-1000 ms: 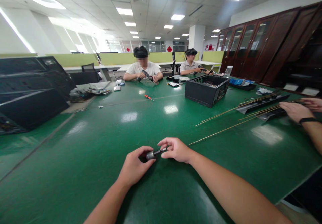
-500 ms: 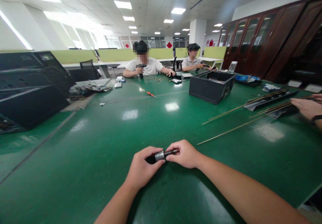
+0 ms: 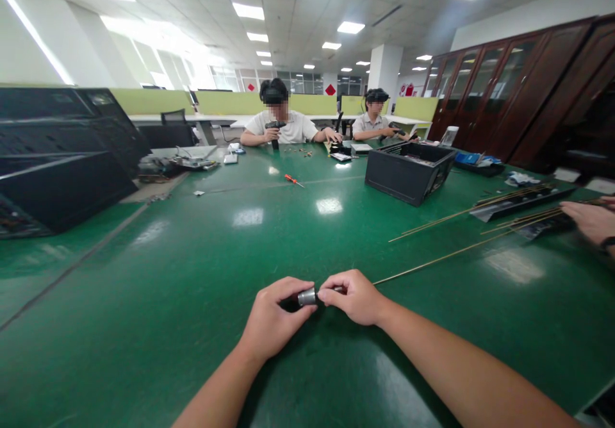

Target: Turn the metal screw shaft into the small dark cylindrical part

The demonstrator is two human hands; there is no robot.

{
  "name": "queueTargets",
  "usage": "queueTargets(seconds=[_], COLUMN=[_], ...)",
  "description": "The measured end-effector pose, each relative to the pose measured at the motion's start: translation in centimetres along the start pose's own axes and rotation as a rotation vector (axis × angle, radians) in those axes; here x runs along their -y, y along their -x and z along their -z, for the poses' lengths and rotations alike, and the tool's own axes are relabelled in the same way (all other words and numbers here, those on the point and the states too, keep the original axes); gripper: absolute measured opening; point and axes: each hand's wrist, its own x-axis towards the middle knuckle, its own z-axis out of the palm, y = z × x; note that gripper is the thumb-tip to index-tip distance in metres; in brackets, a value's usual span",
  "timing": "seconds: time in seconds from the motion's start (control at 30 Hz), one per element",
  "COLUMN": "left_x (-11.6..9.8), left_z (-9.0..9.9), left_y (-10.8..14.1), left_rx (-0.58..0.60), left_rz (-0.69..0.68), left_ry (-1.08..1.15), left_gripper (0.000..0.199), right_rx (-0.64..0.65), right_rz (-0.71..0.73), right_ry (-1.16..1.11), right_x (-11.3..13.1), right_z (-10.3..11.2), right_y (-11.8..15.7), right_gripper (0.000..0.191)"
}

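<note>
Near the front middle of the green table (image 3: 192,325), my left hand (image 3: 273,319) is closed around a silver tapered metal collar (image 3: 306,296). The dark rear part of that piece is mostly hidden inside the palm. My right hand (image 3: 350,296) pinches a thin dark metal shaft (image 3: 339,289) at the collar's open end. Its fingertips almost touch the collar and cover most of the shaft, so I cannot tell how far it sits inside.
Thin brass-coloured rods (image 3: 446,260) lie to the right, beside another person's hand (image 3: 589,220). Ahead are an orange screwdriver (image 3: 291,179) and a black computer case (image 3: 401,175). Dark panels (image 3: 62,184) stand at left. Two people sit across the table, each holding a dark power tool (image 3: 275,132).
My right fingers have slid left along the shaft towards the collar, covering the ribbed part that showed before. My left hand has hardly moved. The view has shifted slightly.
</note>
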Motion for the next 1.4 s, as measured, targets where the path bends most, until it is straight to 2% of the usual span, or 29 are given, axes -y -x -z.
queueTargets(seconds=[0.1,0.3,1.4], left_x=[-0.04,-0.30,-0.38], left_z=[0.00,-0.04,0.11], left_y=[0.06,-0.02,0.16], left_rx=[0.009,0.021,-0.032], left_rz=[0.008,0.023,0.009], left_ry=[-0.002,-0.009,-0.027], left_gripper=[0.022,0.022,0.023], right_rx=[0.004,-0.014,-0.035], right_rz=[-0.010,-0.008,-0.008], right_ry=[0.011,0.022,-0.041], right_x=[0.06,-0.15,-0.32], right_z=[0.02,0.01,0.12], right_y=[-0.12,-0.22,-0.08], right_gripper=[0.027,0.018,0.013])
